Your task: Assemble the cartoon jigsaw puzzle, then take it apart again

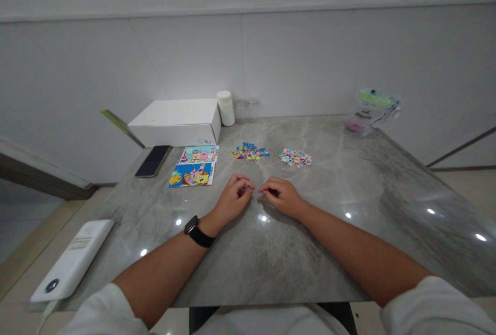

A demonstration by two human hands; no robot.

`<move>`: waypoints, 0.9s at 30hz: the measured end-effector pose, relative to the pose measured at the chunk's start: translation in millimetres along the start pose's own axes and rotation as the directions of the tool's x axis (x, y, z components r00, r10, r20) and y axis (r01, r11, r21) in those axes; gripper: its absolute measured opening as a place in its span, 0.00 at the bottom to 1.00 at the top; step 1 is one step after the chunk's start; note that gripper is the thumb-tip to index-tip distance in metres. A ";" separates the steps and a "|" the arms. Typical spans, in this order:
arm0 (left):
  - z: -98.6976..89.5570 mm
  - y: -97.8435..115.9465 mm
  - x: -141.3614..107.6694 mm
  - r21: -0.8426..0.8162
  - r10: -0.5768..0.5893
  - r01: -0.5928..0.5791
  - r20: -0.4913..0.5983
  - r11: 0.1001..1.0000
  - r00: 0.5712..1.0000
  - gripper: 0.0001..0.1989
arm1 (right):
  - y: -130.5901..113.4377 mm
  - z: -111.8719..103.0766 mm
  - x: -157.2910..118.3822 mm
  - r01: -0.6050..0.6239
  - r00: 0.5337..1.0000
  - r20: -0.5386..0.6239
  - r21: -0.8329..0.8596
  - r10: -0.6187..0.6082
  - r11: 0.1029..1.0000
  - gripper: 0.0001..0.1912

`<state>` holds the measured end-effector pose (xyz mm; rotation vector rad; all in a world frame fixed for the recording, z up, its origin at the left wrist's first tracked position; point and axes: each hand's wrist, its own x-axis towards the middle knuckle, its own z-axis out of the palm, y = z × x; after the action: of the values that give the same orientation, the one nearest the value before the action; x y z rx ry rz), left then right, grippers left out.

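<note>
My left hand (235,198) rests on the grey table with its fingers curled and the fingertips drawn to the thumb. Facing it, close but apart, my right hand (282,195) is pinched in the same way. Anything between either hand's fingertips is too small to make out. Beyond my left hand lies a pile of blue and yellow puzzle pieces (250,152). A pile of pink and light-blue pieces (295,157) sits beyond my right hand. Two printed cartoon cards, a pink and turquoise one (199,154) and a blue one (191,174), lie left of the piles.
On the table (329,252), a white box (176,120), a white bottle (226,108) and clear glasses (252,111) stand at the back. A phone (153,161) and a cabled white power bank (75,257) lie left. A plastic bag (368,112) is at the back right.
</note>
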<state>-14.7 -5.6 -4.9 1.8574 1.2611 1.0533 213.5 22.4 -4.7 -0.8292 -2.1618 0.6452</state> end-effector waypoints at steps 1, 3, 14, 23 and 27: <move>-0.2 1.1 -0.1 0.000 -0.001 0.001 0.000 1.000 1.000 0.05 | -0.1 0.0 0.0 -0.002 1.000 0.003 0.002 0.002 1.000 0.09; -0.9 3.1 -0.2 -0.002 -0.002 0.002 0.001 1.000 1.000 0.05 | 0.1 -0.2 -0.1 -0.007 1.000 0.010 0.004 0.007 1.000 0.09; -6.1 15.4 -3.0 -0.061 0.042 -0.046 -0.065 0.997 0.997 0.04 | -4.0 -4.4 4.2 -0.154 0.961 -0.220 0.075 0.167 0.985 0.27; -104.3 58.7 5.2 0.228 0.285 -0.207 -0.393 0.951 0.875 0.07 | -41.1 -39.3 102.3 0.039 0.983 -0.173 -0.144 -0.064 0.989 0.27; -156.8 15.2 -0.7 0.457 0.253 -0.102 -0.283 0.884 0.925 0.09 | -43.4 -12.8 152.5 0.087 0.995 -0.037 -0.231 -0.098 0.969 0.19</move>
<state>-146.7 0.3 80.9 2.2324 1.6552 1.3137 126.5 105.7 99.2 -0.8480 -2.2438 0.3291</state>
